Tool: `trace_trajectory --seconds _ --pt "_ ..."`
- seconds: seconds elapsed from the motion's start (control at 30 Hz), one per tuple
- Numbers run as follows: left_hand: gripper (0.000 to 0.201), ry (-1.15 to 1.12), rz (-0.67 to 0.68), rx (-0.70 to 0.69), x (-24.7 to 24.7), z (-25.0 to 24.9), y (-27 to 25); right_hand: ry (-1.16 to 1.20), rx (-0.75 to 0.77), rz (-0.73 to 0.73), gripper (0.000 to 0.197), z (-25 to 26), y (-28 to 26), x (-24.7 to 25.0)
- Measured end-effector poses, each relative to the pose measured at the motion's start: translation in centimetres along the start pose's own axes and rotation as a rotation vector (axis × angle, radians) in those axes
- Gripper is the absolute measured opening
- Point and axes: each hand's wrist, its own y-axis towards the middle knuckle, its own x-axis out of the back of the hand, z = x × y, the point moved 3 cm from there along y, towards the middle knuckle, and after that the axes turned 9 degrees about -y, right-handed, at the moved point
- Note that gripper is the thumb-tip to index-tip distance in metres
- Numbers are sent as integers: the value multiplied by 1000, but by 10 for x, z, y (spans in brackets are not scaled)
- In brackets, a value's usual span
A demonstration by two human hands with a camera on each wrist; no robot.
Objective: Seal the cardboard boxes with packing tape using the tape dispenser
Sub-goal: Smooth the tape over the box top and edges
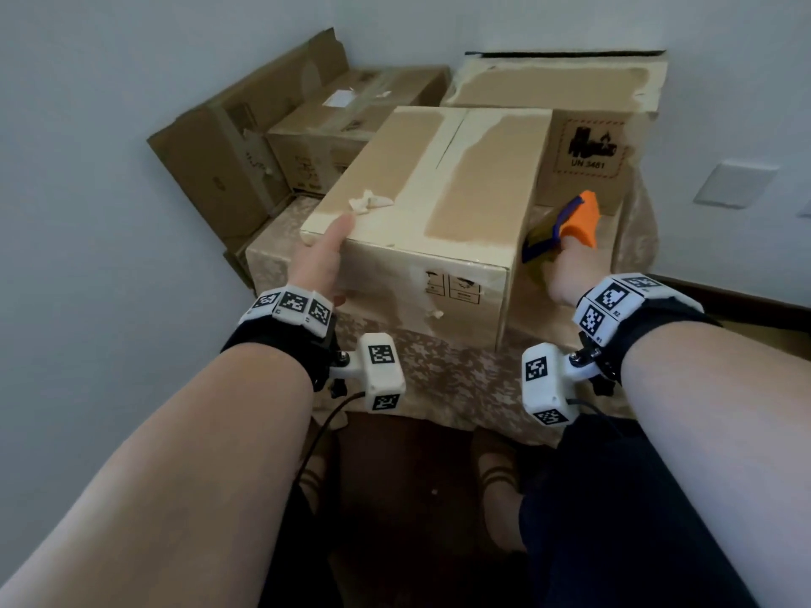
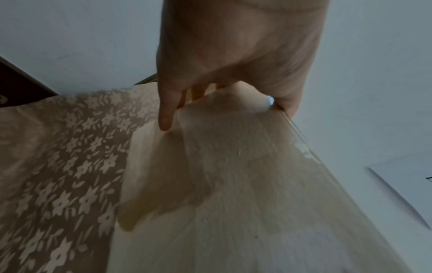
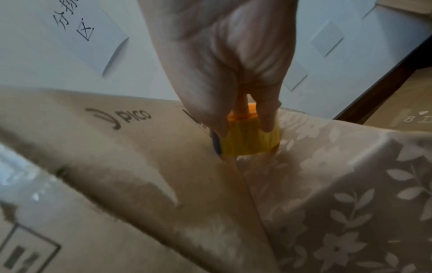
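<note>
Left hand point(image 1: 317, 256) lies open, steadying the cardboard box point(image 1: 432, 199) while right hand point(image 1: 570, 267) grips the tape dispenser point(image 1: 566, 223) against its side; press firmly, pull straight.

Dim, soft indoor light; wrist views blurred (edges bend outward).

We see a closed cardboard box point(image 1: 432, 204) upright on the desk point(image 1: 443, 379), and the orange-and-blue tape dispenser point(image 1: 566, 223) against its right side.
</note>
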Motion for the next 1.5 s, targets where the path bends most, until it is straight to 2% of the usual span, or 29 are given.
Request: trace_trajectory --seconds 0.1,0.23,0.27,0.33,0.4,0.5,0.53,0.63,0.67,0.77,0.87,0.93,1.03,1.1,1.23,1.3,1.33,1.43,1.5 --pt "107 -18 -8 8 3 1 -1 -65 1 90 49 6 -1 1" --pt "108 -95 14 9 8 4 1 20 -1 113 65 5 -1 6" --pt "102 -101 26 1 9 5 0 47 3 125 72 6 -3 7" --pt "77 -106 45 -21 10 5 -3 94 6 155 76 8 -9 8" --pt "58 -114 45 -28 14 7 -3 154 28 154 66 13 -19 10" --pt "55 -122 65 -4 19 9 -5 237 63 135 51 22 -34 12" --pt "54 -126 74 5 20 10 -6 274 41 145 59 24 -38 12" --pt "44 -162 77 38 24 13 -10 454 -83 253 112 22 -48 11" --pt "42 -174 81 39 25 14 -12 509 -81 302 114 22 -52 10" --pt "51 -227 147 33 24 15 -17 620 0 477 99 24 -65 12" --pt "47 -250 124 4 24 11 -26 673 60 588 115 26 -71 10" --pt "43 -234 92 -34 22 4 -32 671 83 616 117 25 -74 10" --pt "36 -200 93 -93 18 -10 -42 687 93 616 114 20 -82 14" --pt "29 -161 103 -142 17 -23 -53 722 97 595 96 19 -88 19" --pt "48 -130 103 -227 17 -47 -72 780 124 580 69 21 -101 35" --pt "46 -151 110 -256 18 -56 -82 781 134 583 61 25 -109 45" --pt "44 -163 114 -265 19 -60 -86 794 135 571 66 28 -111 50" --pt "40 -194 121 -296 20 -69 -98 876 137 483 98 32 -114 65" --pt "35 -208 137 -329 19 -76 -104 901 170 436 101 36 -116 74"
